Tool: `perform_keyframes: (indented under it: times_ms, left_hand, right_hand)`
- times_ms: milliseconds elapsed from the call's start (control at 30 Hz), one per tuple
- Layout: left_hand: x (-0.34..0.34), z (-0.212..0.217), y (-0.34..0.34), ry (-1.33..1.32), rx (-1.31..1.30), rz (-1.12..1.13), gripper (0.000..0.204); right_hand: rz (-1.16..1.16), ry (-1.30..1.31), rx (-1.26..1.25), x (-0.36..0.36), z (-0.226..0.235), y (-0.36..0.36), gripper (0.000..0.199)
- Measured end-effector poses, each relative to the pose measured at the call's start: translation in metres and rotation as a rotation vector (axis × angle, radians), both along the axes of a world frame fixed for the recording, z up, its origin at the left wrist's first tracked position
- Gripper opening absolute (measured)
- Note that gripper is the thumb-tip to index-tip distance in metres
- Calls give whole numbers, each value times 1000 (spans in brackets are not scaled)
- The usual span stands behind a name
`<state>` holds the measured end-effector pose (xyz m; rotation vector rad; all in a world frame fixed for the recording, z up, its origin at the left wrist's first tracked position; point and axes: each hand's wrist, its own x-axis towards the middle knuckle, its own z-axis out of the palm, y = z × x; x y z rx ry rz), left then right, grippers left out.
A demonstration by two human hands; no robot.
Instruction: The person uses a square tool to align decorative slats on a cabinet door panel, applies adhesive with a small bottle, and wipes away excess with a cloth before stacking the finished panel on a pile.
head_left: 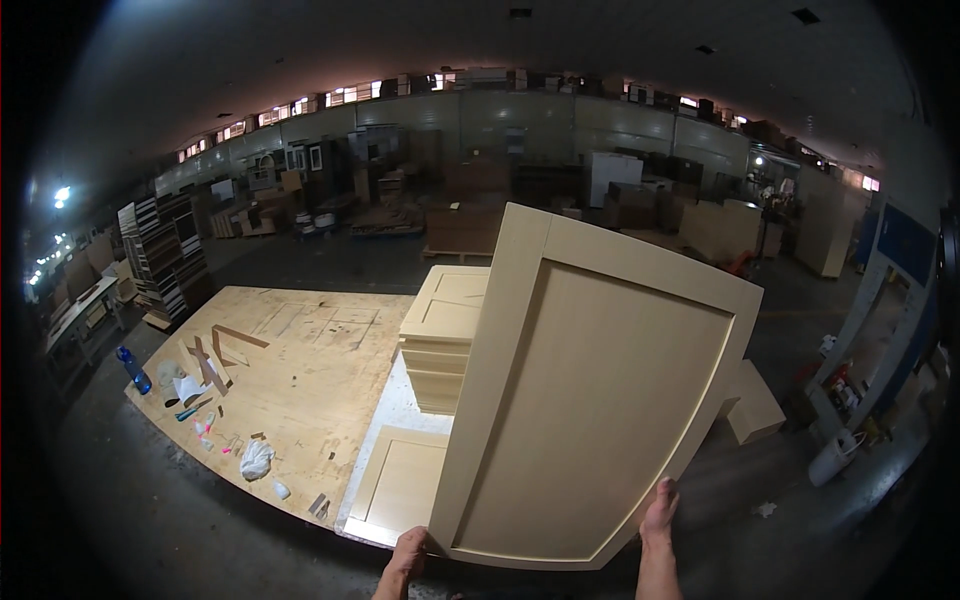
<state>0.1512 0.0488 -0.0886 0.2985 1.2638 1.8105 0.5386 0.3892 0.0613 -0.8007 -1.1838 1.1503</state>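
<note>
A large pale wooden cabinet door (600,400) with a raised frame and recessed panel is held up in front of me, tilted. My left hand (408,551) grips its lower left corner. At the lower right edge, my right hand (659,508) is closed on the door, its thumb toward me and the other fingers mostly hidden behind. Left of the door, a smaller panel (402,477) of the same kind lies on the white near part of the table. Behind that stands a stack of similar doors (437,345), partly covered by the held one.
The wooden worktable (310,400) carries wood strips (207,362), a crumpled white cloth (257,460) and small scraps. A blue bottle (134,370) stands at its left edge. On the right are a cardboard-coloured box (752,402), a white bucket (835,458) and a blue-grey machine frame (880,290).
</note>
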Motion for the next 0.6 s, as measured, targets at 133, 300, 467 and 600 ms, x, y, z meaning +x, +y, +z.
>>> perform_keyframes:
  times_ms: [133,300,467,600]
  left_hand:
    - [8,99,22,337,-71,-171,41]
    - [1,166,73,405,87,-40,66]
    - [35,206,90,304,249,209,89]
    - [57,200,94,88,320,364,76]
  right_hand:
    - [25,-20,-15,16,-8,7,54]
    - [164,-82,76,-3,57,-5,63]
    - [4,-296,186,-21,125,-12,49]
    - [-524,-514,481,-16,112,-12,34]
